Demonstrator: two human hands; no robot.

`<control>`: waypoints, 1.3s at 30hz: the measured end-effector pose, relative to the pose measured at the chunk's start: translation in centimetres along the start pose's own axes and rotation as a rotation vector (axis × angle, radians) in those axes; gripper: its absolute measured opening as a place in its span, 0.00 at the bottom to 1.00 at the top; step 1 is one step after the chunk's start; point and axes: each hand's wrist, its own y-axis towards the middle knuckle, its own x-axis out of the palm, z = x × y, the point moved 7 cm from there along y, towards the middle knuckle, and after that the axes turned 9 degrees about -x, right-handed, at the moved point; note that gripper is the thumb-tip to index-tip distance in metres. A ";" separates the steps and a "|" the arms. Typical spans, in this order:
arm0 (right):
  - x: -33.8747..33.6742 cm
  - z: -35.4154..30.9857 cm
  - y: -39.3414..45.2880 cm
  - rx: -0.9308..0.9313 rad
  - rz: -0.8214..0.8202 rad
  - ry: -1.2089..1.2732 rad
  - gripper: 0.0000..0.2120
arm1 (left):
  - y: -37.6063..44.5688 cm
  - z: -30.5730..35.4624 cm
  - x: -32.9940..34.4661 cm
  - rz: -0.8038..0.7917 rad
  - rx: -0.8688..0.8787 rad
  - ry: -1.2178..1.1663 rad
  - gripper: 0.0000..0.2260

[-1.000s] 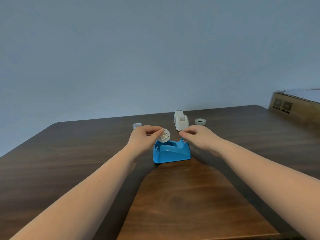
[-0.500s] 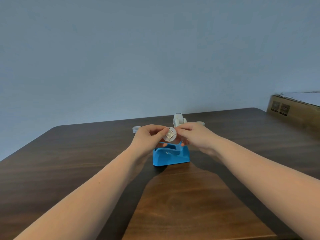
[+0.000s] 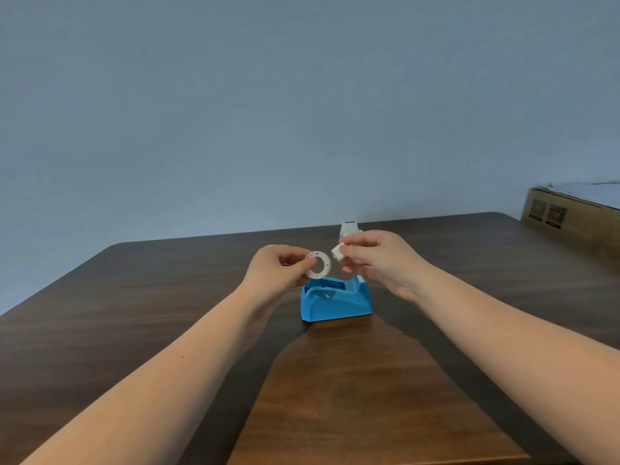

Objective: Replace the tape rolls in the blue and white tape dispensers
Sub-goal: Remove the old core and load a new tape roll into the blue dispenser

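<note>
The blue tape dispenser [image 3: 336,301] sits on the dark wooden surface [image 3: 100,313] near its middle, its cradle open on top. Just above it, the left hand [image 3: 278,270] pinches a white ring-shaped tape core [image 3: 318,265] by its left edge between thumb and fingers, the ring facing the camera. Just beside the ring but apart from it, the right hand [image 3: 375,260] grips a small white hub piece [image 3: 337,253] in its fingertips. Behind the right hand, partly hidden, the white tape dispenser [image 3: 349,228] stands upright on the surface. A cardboard box [image 3: 567,218] rests at the far right edge.
</note>
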 end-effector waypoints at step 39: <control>-1.0 5.7 10.8 -0.049 0.044 -0.215 0.09 | 17.0 -6.3 -4.3 0.294 -0.113 0.784 0.19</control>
